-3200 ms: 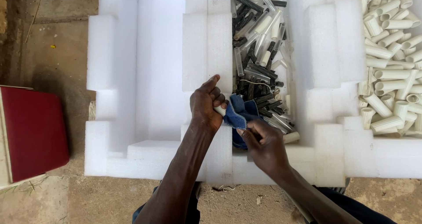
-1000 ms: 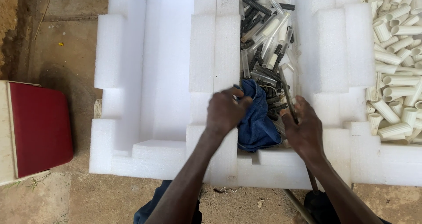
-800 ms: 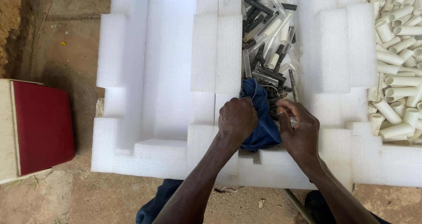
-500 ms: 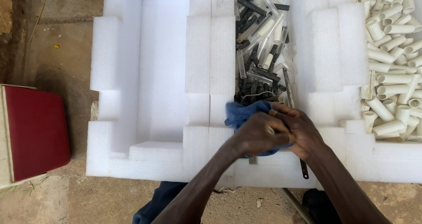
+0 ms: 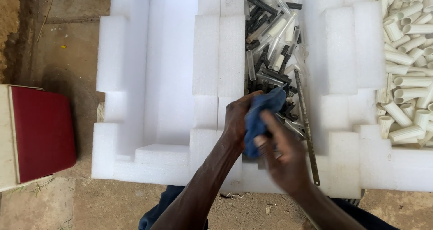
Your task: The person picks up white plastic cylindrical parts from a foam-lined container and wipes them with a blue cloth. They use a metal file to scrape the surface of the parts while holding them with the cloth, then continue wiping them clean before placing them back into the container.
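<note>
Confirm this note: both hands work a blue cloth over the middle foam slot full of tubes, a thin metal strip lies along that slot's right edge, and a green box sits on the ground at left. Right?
Wrong on one point: the box at left is red, not green, as the head view shows. The rest holds: left hand and right hand are on the blue cloth over the middle slot of tubes, and the metal strip lies along its right edge.

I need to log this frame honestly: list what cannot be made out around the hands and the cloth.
- Head view: right hand is motion-blurred; its grip is unreadable.
- Any piece inside the blue cloth is hidden by cloth and left hand.
- White tubes are cut off by the right edge.
- Dark tubes run past the top edge.
</note>
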